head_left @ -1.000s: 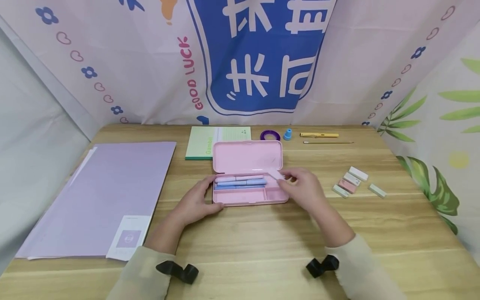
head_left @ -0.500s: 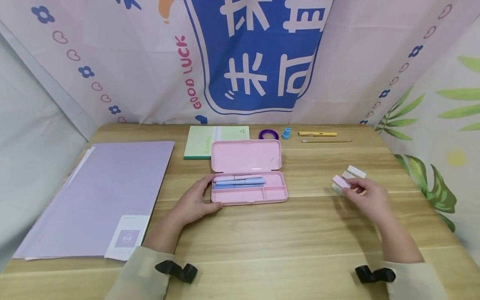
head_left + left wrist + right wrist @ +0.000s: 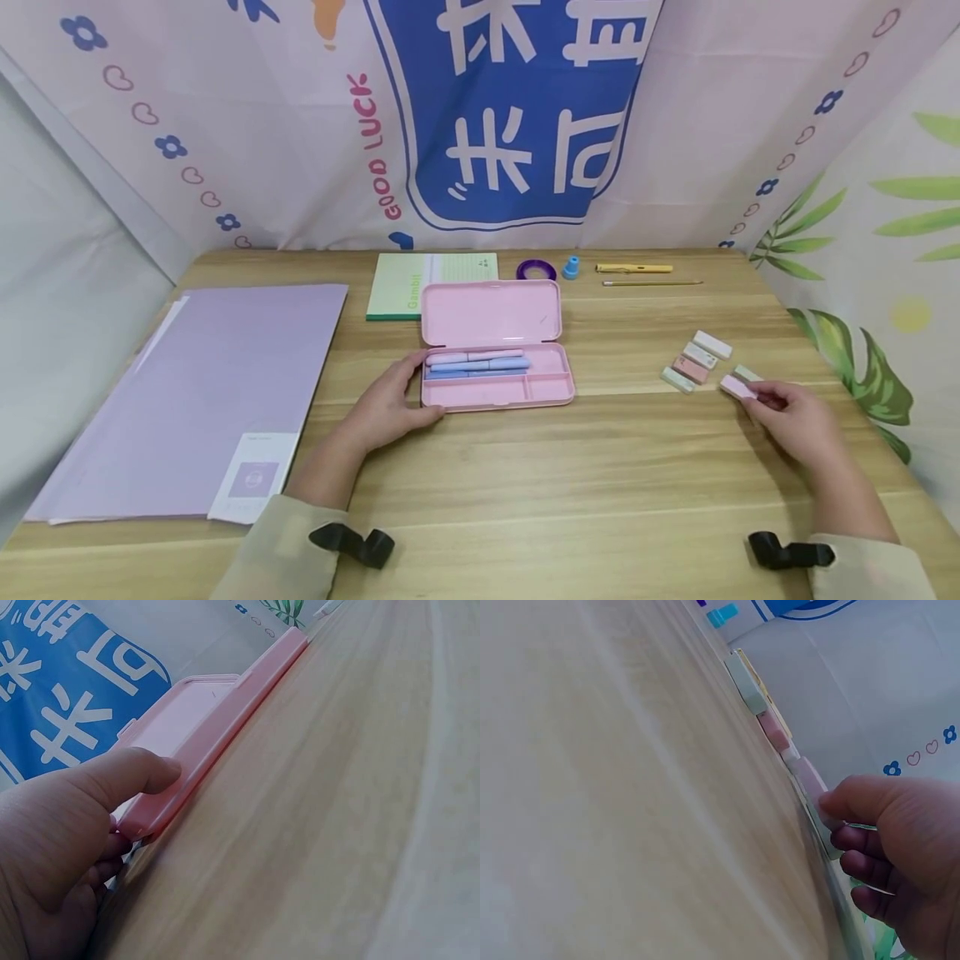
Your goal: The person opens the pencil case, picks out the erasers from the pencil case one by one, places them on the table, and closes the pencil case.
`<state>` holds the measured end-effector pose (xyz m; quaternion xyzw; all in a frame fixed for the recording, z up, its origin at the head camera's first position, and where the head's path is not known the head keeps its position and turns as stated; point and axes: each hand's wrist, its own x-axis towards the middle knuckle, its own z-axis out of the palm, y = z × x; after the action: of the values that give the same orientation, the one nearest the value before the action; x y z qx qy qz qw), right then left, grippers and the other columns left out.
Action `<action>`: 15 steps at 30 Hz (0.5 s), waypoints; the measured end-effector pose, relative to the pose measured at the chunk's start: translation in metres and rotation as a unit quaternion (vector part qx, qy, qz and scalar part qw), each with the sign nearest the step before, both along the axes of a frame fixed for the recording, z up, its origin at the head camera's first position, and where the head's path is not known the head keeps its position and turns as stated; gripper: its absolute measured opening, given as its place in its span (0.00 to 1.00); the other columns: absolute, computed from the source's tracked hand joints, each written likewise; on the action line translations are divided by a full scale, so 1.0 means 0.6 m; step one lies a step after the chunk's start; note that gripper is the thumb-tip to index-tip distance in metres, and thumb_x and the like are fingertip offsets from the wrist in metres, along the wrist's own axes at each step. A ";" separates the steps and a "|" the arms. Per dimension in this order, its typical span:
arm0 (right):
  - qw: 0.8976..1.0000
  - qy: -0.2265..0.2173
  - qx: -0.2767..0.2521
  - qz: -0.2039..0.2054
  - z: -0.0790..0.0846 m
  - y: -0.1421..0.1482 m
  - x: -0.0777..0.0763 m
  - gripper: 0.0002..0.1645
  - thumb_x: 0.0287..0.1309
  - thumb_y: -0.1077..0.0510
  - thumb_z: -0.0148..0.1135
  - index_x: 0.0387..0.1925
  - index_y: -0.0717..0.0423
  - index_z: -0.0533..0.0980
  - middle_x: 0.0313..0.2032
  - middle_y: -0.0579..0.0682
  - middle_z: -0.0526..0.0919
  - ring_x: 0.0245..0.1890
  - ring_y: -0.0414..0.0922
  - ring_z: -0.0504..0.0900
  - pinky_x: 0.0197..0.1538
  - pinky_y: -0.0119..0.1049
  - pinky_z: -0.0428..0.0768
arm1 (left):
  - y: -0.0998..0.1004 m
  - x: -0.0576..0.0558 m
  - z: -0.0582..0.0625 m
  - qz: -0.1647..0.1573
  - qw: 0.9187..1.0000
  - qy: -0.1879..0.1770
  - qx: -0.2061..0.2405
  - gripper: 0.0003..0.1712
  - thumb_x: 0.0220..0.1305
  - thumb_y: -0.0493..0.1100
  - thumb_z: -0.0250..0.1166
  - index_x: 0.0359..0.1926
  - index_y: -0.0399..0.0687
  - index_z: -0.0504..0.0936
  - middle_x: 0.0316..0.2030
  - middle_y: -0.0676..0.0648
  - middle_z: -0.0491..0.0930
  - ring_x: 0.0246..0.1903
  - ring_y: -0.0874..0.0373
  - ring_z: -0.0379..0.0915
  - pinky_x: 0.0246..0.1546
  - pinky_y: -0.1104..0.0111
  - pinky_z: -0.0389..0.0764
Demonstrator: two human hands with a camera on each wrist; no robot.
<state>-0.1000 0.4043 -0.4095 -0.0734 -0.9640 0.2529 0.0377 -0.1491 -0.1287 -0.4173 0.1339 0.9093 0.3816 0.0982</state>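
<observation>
An open pink pencil case (image 3: 491, 312) lies mid-table with its lid tipped back. In its rear compartment are a pink pen (image 3: 472, 356) and blue pens (image 3: 487, 364); the two front compartments hold nothing. My left hand (image 3: 382, 410) holds the case's left end, thumb (image 3: 154, 771) on the front wall and fingers round the corner. At the right, my right hand (image 3: 798, 421) pinches a pale pink eraser (image 3: 737, 387) between thumb and fingers. The held eraser is close to the table, just in front of a pale green eraser (image 3: 748, 373), which it partly overlaps.
Left of the held eraser is a row of erasers: white (image 3: 712, 344), whitish (image 3: 701, 356), darker pink (image 3: 690, 368) and pale green (image 3: 677, 380). Along the back are a notebook (image 3: 397, 283), purple tape roll (image 3: 525, 269), blue cone-shaped piece (image 3: 572, 267), yellow pen (image 3: 637, 268) and pencil (image 3: 652, 283). A lilac folder (image 3: 225, 375) lies left.
My right hand has carried the pale pink eraser from the pencil case rightward, past the eraser row, and lowered it beside the separate green eraser. My left hand has stayed on the case.
</observation>
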 end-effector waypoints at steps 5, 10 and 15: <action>1.000 -0.013 0.007 0.007 -0.006 0.004 -0.004 0.25 0.66 0.49 0.60 0.51 0.67 0.79 0.36 0.60 0.84 0.30 0.35 0.72 0.29 0.26 0.68 | 0.000 0.000 0.000 0.001 1.000 -0.003 -0.004 0.53 0.56 0.53 0.72 0.75 0.45 0.54 0.73 0.38 0.57 0.74 0.40 0.51 0.73 0.47 0.57; 1.000 -0.015 0.003 0.004 -0.008 0.003 -0.004 0.27 0.66 0.47 0.59 0.52 0.67 0.79 0.40 0.63 0.84 0.31 0.31 0.71 0.30 0.24 0.69 | 0.000 0.000 0.000 0.002 1.000 -0.002 -0.001 0.52 0.55 0.53 0.72 0.75 0.45 0.55 0.73 0.38 0.58 0.74 0.41 0.52 0.73 0.47 0.57; 1.000 -0.012 -0.023 -0.008 -0.006 0.002 -0.001 0.29 0.66 0.45 0.59 0.54 0.68 0.77 0.43 0.64 0.84 0.29 0.21 0.67 0.30 0.21 0.70 | -0.001 0.000 0.000 0.001 1.000 0.000 -0.004 0.53 0.55 0.53 0.72 0.75 0.45 0.55 0.73 0.38 0.58 0.73 0.40 0.52 0.73 0.47 0.58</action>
<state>-0.1008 0.4054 -0.4132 -0.0855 -0.9577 0.2735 0.0265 -0.1490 -0.1292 -0.4171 0.1321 0.9110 0.3782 0.0984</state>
